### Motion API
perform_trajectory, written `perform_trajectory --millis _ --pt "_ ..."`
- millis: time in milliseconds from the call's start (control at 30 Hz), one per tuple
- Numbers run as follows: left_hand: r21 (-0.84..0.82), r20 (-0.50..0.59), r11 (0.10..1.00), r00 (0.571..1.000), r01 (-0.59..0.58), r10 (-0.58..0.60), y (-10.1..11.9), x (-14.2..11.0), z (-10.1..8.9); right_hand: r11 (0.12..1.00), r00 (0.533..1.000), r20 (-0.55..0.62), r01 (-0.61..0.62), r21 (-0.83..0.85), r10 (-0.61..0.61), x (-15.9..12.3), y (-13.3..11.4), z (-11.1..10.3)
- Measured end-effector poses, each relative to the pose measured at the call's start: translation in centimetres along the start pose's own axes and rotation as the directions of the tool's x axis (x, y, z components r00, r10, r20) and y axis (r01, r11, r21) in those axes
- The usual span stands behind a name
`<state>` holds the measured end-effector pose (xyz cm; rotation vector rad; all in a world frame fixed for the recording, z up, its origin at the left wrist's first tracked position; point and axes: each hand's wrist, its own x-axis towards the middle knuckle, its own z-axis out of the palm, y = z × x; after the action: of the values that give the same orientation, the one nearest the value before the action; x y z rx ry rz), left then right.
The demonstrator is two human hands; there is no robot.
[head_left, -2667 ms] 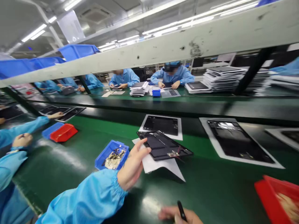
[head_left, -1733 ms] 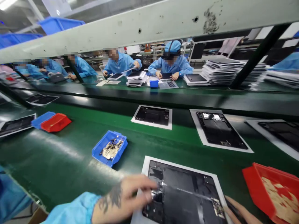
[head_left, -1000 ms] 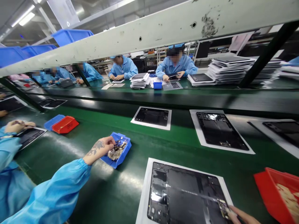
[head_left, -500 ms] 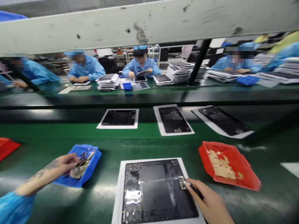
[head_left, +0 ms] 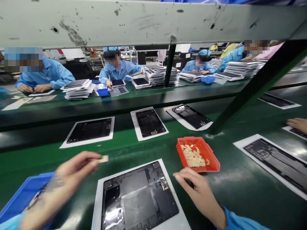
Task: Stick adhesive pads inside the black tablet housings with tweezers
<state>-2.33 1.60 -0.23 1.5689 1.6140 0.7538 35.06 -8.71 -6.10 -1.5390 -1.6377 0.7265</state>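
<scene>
My left hand [head_left: 72, 172] pinches a small cream-coloured piece [head_left: 104, 158] between thumb and fingertips, raised over the green bench. Below and between my hands lies an opened tablet housing [head_left: 139, 195], black inside, with a small circuit board [head_left: 164, 183] near its right edge. It rests on a white sheet [head_left: 96, 199]. At the housing's right side, apart from it, my right hand [head_left: 201, 193] is closed around a dark slim tool [head_left: 189, 182], mostly hidden by the fingers. A blue bin [head_left: 11, 201] with small parts sits partly behind my left forearm.
Beyond my right hand stands a red bin [head_left: 213, 167] of cream-coloured pieces. Several tablet housings on white sheets lie farther back, one [head_left: 151, 123] mid-bench. A dark green post [head_left: 242, 97] slants at right. Another person's hand [head_left: 297, 124] shows there. Co-workers sit opposite.
My left hand has come out of the blue bin, now pinching a cream-coloured piece. My right hand has drawn back from the circuit board. The view has swung to the right.
</scene>
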Motion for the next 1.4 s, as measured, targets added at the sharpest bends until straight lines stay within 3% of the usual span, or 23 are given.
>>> perform_trajectory --millis 67,167,233,333,433,533,600,700,767,967,1100,1233,1300,1400 --pt "-0.178 0.223 0.98 0.966 -0.092 0.131 3.8 0.4 6.4 0.997 0.998 0.03 -0.051 0.058 0.049 1.3 -0.8 -0.8" --pt "-0.361 0.349 0.913 0.881 -0.189 0.32 7.9 0.8 14.3 0.985 0.991 0.036 -0.13 0.117 0.127 2.5 -1.0 -2.0" --pt "-0.43 0.398 0.877 0.828 -0.213 0.396 9.6 0.8 17.8 0.965 0.985 0.027 -0.171 0.197 0.169 2.7 -0.6 -2.8" --pt "-0.462 0.456 0.855 0.764 -0.235 0.457 11.1 0.7 20.6 0.909 0.973 -0.002 -0.215 0.356 0.231 2.2 0.2 -4.0" --pt "-0.515 0.509 0.836 0.718 -0.187 0.474 11.7 0.8 22.2 0.838 0.961 -0.006 -0.24 0.49 0.278 1.8 0.8 -4.9" --pt "-0.588 0.55 0.805 0.693 -0.077 0.467 11.9 1.0 23.7 0.798 0.968 0.039 -0.228 0.559 0.249 1.7 1.3 -5.3" --pt "-0.608 0.567 0.794 0.688 -0.022 0.453 12.1 1.1 24.7 0.823 0.975 -0.004 -0.187 0.536 0.224 1.7 1.6 -5.4" --pt "-0.618 0.578 0.786 0.696 0.032 0.426 12.4 1.2 25.6 0.916 0.967 -0.188 -0.086 0.393 0.172 1.8 1.8 -5.4" --pt "-0.624 0.582 0.78 0.697 0.053 0.418 12.6 1.2 25.9 0.935 0.959 -0.241 -0.055 0.35 0.147 1.8 1.9 -5.5" --pt "-0.571 0.564 0.821 0.721 -0.01 0.402 12.6 1.4 25.7 0.933 0.949 -0.258 -0.081 0.351 0.179 1.8 2.3 -5.2" --pt "-0.516 0.583 0.853 0.696 -0.08 0.418 12.3 1.9 25.6 0.93 0.955 -0.23 -0.099 0.353 0.189 1.8 2.9 -4.9" --pt "-0.535 0.606 0.843 0.671 -0.054 0.427 12.4 2.2 25.4 0.905 0.947 -0.229 -0.114 0.41 0.223 1.9 2.9 -4.8" --pt "-0.566 0.575 0.823 0.696 -0.041 0.43 12.6 2.4 25.4 0.875 0.918 -0.296 -0.097 0.475 0.263 1.9 2.7 -4.8" --pt "-0.569 0.446 0.817 0.799 -0.094 0.403 12.9 2.9 25.9 0.786 0.841 -0.403 -0.04 0.617 0.36 2.0 2.5 -4.8"
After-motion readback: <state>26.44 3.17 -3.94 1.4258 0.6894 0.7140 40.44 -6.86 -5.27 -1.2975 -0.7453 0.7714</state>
